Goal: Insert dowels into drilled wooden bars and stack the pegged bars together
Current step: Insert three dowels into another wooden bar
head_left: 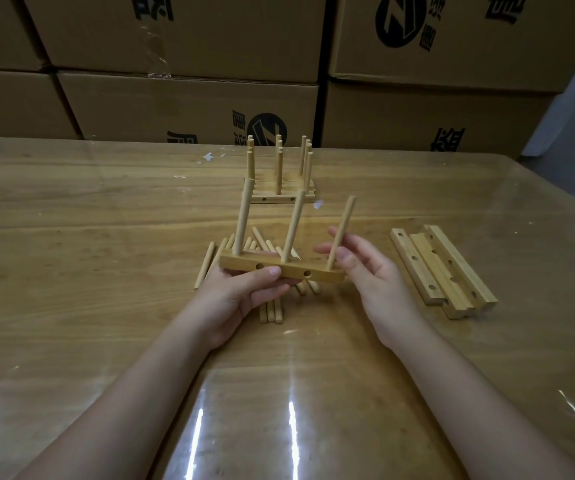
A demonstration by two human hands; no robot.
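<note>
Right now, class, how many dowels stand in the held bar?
3. Left dowel near the bar's left end, middle dowel at its centre, right dowel near its right end, pinched by the right hand.

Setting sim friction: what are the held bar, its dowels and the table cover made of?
Held bar: wood, possibly bamboo; honey tone, fine grain, smooth sanded look. Dowels: paler wood, matte, seemingly unfinished. Table cover: clear glossy sheet, likely plastic, over a wood-grain top; glare streaks and a visible sheet edge suggest it, glass not excluded.
</note>
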